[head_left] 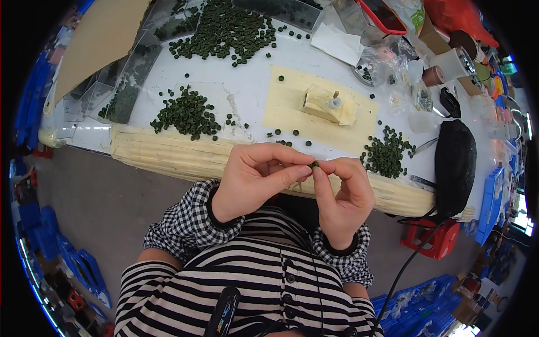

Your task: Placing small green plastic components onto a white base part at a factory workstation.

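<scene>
Small dark-green round disc [315, 164], pinched between the fingertips of the left hand [255, 178] and the right hand [342, 194] above the near edge of the white counter [247, 84], could be dropped if either grip slackened.
</scene>
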### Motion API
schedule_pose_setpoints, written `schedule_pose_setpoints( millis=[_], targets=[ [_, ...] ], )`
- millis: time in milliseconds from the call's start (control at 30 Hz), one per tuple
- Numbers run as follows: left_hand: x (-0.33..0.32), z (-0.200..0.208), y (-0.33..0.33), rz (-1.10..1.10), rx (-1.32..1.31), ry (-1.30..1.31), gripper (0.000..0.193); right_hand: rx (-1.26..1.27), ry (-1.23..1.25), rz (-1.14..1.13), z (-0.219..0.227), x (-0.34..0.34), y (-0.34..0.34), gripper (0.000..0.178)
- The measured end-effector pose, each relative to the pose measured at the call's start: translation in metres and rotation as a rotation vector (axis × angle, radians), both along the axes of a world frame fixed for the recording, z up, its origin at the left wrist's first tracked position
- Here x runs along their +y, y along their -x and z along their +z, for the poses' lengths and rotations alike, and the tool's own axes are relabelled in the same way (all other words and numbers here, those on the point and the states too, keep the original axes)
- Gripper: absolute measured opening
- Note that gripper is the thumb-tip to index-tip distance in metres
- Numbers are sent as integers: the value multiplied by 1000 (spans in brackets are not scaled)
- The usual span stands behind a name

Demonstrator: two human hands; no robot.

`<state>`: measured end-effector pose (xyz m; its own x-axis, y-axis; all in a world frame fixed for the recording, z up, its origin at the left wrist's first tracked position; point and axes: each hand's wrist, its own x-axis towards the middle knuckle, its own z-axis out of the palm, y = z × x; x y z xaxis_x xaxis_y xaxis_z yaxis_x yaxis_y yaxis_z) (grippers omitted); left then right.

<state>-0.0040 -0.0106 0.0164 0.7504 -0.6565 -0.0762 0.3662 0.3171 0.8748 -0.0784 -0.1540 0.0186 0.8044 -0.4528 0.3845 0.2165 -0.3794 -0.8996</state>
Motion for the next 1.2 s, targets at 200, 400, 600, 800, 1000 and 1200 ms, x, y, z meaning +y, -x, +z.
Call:
schedule_pose_setpoints(
  millis=[200,400,600,800,1000,1200],
  targets=[
    [-1,2,-2,4,46,-39,17,-27,75,-6,1,1,-1,14],
    [3,2,-5,-70,112,-36,19,-35,167,-1,1,-1,-1,16],
    [1,1,-2,24,17,-2,17,-54,192,-11,3,0,-1,17],
    [0,0,2,76,-65,17,21,9,42,25,0,1,1,14],
    [0,1,3,136,-250,-91,20,42,-40,62,1,1,1,13],
    [2,6,1,172,-414,-244,17,13,211,39,3,1,1,16]
  ],
)
